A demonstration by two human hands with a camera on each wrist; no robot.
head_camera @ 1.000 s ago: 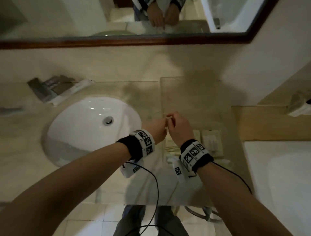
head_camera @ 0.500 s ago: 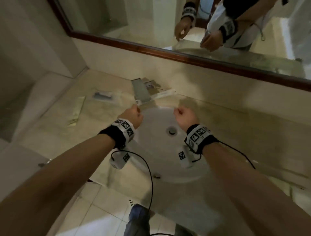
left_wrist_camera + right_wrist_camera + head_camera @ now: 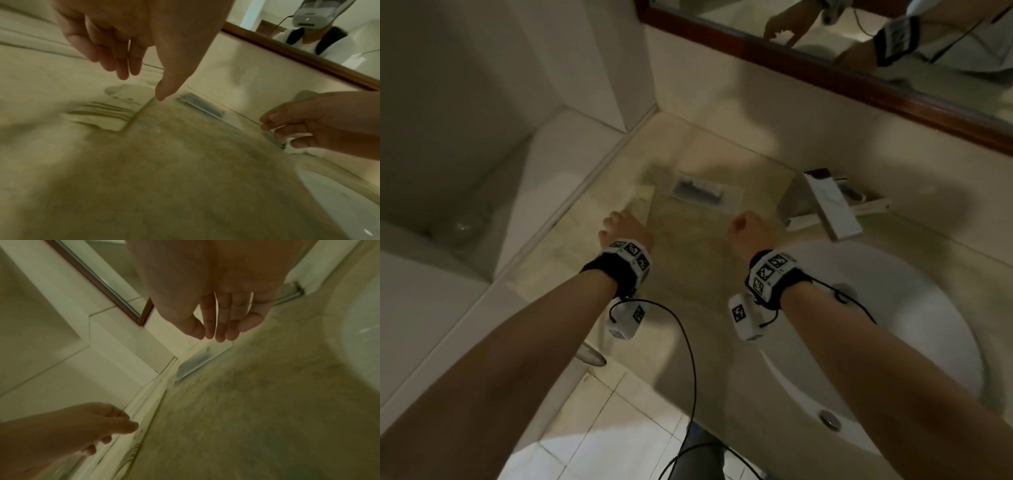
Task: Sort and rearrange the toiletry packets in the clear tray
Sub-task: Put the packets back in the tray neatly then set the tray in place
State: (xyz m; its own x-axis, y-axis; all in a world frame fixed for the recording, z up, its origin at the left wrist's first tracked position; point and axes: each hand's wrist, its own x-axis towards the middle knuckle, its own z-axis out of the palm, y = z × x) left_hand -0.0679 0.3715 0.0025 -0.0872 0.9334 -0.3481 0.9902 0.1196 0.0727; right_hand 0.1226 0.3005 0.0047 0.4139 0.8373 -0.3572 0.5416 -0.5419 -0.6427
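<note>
Bathroom counter (image 3: pixel 688 291), left of the sink (image 3: pixel 893 325): a long packet (image 3: pixel 700 192) lies sideways by the back wall. Both hands hover, nothing clearly held. Left hand (image 3: pixel 625 228) loose; right hand (image 3: pixel 750 229) lightly curled, perhaps nearer.

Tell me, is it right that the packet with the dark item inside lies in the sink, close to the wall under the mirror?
Not quite. The packet with the dark item does not lie in the sink. It lies on the counter beside the sink. The rest holds: it is close to the wall under the mirror. The head view shows this.
</note>
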